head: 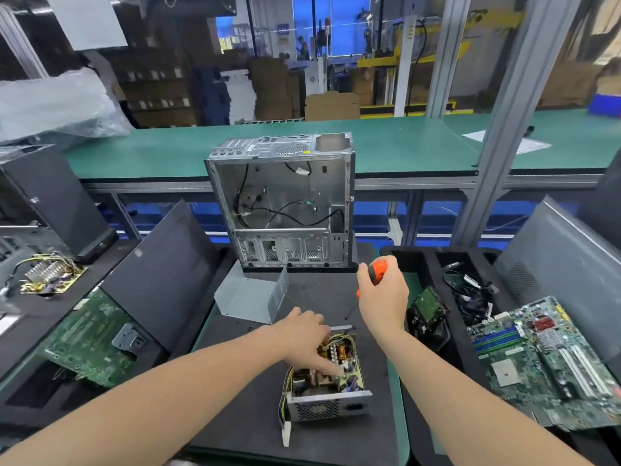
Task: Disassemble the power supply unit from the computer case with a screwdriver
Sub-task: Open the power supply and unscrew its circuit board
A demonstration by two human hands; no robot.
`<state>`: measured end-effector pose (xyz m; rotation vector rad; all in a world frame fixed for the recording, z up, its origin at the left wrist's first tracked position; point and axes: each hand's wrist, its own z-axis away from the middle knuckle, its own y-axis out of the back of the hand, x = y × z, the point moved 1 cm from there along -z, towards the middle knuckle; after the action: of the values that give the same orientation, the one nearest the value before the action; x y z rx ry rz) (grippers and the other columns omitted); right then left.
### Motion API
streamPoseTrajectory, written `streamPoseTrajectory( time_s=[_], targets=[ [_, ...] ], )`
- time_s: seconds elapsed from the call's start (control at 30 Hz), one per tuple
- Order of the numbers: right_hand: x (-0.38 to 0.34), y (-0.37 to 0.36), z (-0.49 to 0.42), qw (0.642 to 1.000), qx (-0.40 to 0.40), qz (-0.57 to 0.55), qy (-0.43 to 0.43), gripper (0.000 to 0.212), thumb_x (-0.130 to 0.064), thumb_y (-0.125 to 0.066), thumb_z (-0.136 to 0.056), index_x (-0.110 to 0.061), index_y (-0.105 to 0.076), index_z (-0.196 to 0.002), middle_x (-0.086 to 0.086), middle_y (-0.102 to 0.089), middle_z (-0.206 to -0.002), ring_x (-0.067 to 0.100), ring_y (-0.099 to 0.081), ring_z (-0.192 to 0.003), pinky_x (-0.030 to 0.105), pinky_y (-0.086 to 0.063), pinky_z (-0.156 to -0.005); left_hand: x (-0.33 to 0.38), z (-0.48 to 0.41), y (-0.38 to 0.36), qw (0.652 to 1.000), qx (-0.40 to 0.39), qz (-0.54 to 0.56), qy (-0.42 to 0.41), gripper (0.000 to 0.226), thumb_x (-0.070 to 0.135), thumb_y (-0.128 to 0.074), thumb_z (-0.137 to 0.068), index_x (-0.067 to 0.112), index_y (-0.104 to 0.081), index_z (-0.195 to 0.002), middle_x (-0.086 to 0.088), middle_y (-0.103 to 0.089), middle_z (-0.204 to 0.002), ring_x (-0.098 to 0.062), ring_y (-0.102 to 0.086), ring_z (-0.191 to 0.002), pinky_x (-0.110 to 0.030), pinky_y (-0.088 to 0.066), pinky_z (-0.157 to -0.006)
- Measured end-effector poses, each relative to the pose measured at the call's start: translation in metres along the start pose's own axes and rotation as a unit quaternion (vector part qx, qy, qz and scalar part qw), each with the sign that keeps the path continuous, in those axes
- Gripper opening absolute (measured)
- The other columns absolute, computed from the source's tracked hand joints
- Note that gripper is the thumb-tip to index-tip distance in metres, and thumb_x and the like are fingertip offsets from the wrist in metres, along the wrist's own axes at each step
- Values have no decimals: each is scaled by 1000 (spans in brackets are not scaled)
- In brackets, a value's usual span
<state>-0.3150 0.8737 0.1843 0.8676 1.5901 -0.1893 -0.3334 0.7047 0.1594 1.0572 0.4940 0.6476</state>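
The opened power supply unit [327,381] lies on the black mat [242,398] near me, its circuit board and coils bare. My left hand [307,334] rests on top of it, index finger stretched down onto the board. My right hand [383,294] grips the orange-and-black handle of a screwdriver [376,272]; its dark shaft slants down-left to a tip just behind the unit. The empty silver computer case [285,200] stands upright at the far end of the mat, loose cables inside. The unit's grey metal cover [250,297] sits in front of the case.
A green motherboard [551,361] and a tangle of cables [470,290] fill the black tray on the right. On the left lie another green board [90,341], dark case panels [161,274] and a bare power board [50,275]. A green conveyor [403,142] runs behind.
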Motion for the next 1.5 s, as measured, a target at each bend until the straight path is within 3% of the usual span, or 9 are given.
streamPoseTrajectory(
  time_s=[0.1,0.2,0.3,0.6,0.77,0.93,1.2,1.37,1.5],
  targets=[
    [5,1,-1,999,5,37,12,22,-37,-57,-101,-23,-46,-87,3,-54,-80,23,-55,-73,47,-54,-68,6,-18,8,994,71,88,-1,47,54,-55,-102,15,-66,-127,-7,-56,-119,-30,-59,-112,-43,-45,-100],
    [11,3,-1,997,-4,75,23,22,-37,-56,-101,-24,-45,-87,3,-52,-79,21,-53,-70,42,-50,-63,16,-31,2,991,88,100,-12,33,34,-57,-103,19,-71,-129,-6,-48,-111,-32,-56,-111,-44,-48,-97],
    [17,6,0,994,-10,105,21,23,-37,-56,-100,-22,-44,-86,1,-52,-79,21,-53,-70,40,-48,-61,19,-39,-10,990,127,53,-19,33,37,-57,-103,20,-69,-128,-8,-46,-115,-33,-51,-110,-45,-47,-92],
    [20,7,18,994,-34,100,8,25,-34,-59,-96,-20,-44,-83,1,-52,-74,25,-54,-69,46,-52,-66,7,-42,-14,978,108,175,-42,14,38,-72,-95,23,-73,-96,0,-44,-113,-21,-44,-108,-39,-47,-91],
    [19,9,22,994,-31,96,29,24,-34,-60,-97,-23,-44,-84,0,-50,-75,23,-52,-71,45,-51,-66,2,-44,-13,971,127,198,-49,24,42,-62,-102,20,-69,-96,-2,-39,-106,-19,-45,-101,-37,-45,-89],
    [24,9,24,994,-33,99,35,22,-34,-62,-96,-24,-46,-86,-2,-53,-76,21,-54,-71,45,-51,-69,11,-49,-31,989,141,29,-44,35,42,-46,-109,38,-61,-140,-5,-37,-121,-30,-40,-110,-41,-43,-84],
    [31,12,28,993,-45,99,47,19,-34,-62,-97,-25,-48,-88,-4,-54,-78,20,-54,-75,45,-52,-74,8,-45,-30,987,114,-54,-95,30,25,-48,-110,37,-66,-131,-3,-39,-121,-27,-38,-105,-39,-42,-77],
    [37,17,29,995,-59,74,32,20,-36,-62,-96,-26,-48,-86,-1,-53,-73,24,-59,-71,46,-54,-71,2,-35,-33,977,130,-79,-147,34,34,-44,-109,45,-65,-133,0,-47,-115,-25,-42,-105,-40,-40,-82],
    [41,17,32,995,-74,67,27,20,-40,-61,-95,-28,-47,-86,-1,-54,-72,26,-63,-73,46,-54,-73,0,-25,-32,982,96,21,-159,34,31,-53,-105,41,-69,-134,0,-49,-112,-21,-53,-99,-40,-45,-88]
  ],
)
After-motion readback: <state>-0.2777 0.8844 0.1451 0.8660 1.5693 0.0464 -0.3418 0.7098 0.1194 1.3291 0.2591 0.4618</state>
